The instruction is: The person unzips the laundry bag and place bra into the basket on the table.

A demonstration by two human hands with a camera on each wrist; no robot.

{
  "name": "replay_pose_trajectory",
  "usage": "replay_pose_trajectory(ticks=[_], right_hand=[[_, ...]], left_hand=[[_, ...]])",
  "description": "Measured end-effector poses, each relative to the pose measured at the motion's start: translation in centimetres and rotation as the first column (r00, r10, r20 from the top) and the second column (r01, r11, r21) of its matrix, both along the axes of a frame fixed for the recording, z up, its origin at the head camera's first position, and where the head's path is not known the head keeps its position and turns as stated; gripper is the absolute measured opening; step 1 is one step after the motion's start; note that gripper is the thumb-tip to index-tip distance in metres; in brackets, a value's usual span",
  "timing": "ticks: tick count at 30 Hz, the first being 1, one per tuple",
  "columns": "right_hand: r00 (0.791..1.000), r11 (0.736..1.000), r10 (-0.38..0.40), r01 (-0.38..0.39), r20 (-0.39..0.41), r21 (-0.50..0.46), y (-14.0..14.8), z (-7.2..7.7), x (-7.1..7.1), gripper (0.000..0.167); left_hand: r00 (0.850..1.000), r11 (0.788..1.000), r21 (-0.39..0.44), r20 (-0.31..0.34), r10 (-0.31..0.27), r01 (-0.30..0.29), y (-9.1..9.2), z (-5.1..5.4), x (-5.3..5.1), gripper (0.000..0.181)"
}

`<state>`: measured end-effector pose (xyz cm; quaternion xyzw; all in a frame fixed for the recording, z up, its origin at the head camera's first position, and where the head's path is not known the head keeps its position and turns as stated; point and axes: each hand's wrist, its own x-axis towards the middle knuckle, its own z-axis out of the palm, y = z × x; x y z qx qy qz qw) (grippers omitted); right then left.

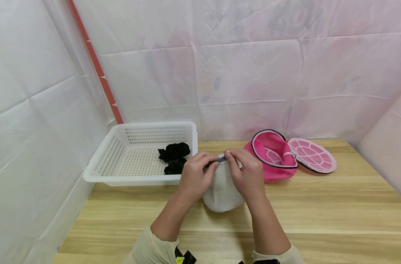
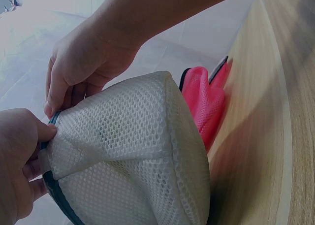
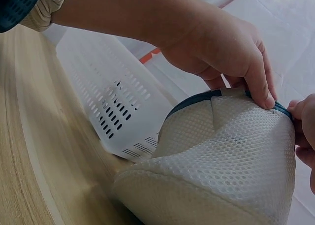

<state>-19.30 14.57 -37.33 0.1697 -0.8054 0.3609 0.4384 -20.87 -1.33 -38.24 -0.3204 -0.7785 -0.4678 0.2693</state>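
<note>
One white plastic basket [image 1: 121, 179] stands on the one wooden table [image 1: 319, 216], and I count two crumpled black cloth pieces [image 1: 175, 151] inside it, both toward its right end, one lying in front of the other. Just to the right of the basket, and a little forward of it, is one white mesh bag [image 1: 223, 190], with two bare hands at its dark blue-green edging [image 2: 61, 200]. The left hand [image 1: 197, 176], the nearer of the two to the basket, pinches that edging between thumb and fingers; the right hand [image 1: 250, 178], farther from the basket, pinches it too, a short way along. I can't tell whether the white bag's base touches the table. Well to the right of the basket sits one pink mesh bag [image 1: 279, 174], its mouth gaping, and beyond that, farther still from the basket, one round pink panel [image 1: 314, 156] lies flat against the bag's side edge. Two pale sleeves [image 1: 151, 247] come in from in front of the basket. Behind it hangs white sheeting [image 1: 246, 73], and one red strip [image 1: 96, 66] runs down to its back rim.
</note>
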Motion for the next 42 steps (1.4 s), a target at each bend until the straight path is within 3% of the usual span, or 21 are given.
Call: replay_pose_trajectory(ticks=[14, 20, 42], right_hand=[[0.999, 0.999, -0.007, 0.005, -0.033, -0.053, 0.23, 0.32, 0.08, 0.007], [1.0, 0.999, -0.009, 0.009, -0.012, -0.043, 0.23, 0.3, 0.13, 0.008], [0.999, 0.998, -0.008, 0.01, -0.034, 0.066, -0.69, 0.16, 0.23, 0.009]], left_hand=[[1.0, 1.0, 0.019, 0.031, 0.001, -0.002, -0.31, 0.18, -0.13, 0.009], [0.998, 1.0, 0.015, 0.055, 0.001, -0.002, -0.49, 0.26, -0.12, 0.01], [1.0, 1.0, 0.001, -0.013, 0.018, -0.018, -0.46, 0.34, -0.05, 0.015]])
